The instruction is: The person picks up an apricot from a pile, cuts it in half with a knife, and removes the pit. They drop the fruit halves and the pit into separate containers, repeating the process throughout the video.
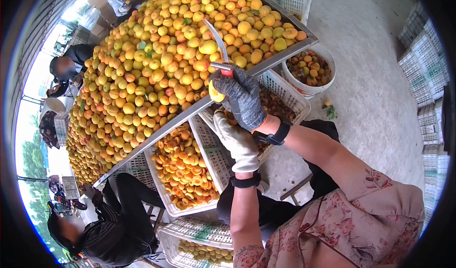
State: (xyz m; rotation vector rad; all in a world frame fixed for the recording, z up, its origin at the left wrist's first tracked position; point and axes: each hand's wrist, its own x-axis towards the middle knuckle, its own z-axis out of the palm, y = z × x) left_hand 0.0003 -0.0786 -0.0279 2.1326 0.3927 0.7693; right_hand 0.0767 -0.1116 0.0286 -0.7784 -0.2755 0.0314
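Note:
My right hand [243, 99], in a dark grey knitted glove, is closed round the red handle of a curved knife [219, 42]. The blade points up over the heaped apricots [156, 73]. A cut apricot piece [216, 92] shows at the same hand's fingertips. Just below, my left hand [235, 137] wears a whitish glove, its fingers stretched toward the table's metal edge [178, 118] and partly hidden. Under both hands stands a white crate [297, 104] of brown pits. Left of it, another crate [156, 173] holds orange apricot halves [183, 166].
A white bucket [327, 80] of apricots stands by the table corner. Below left are stacked crates [166, 242]. One person [118, 220] sits at lower left; others are across the table. Crate stacks [427, 59] line the right side.

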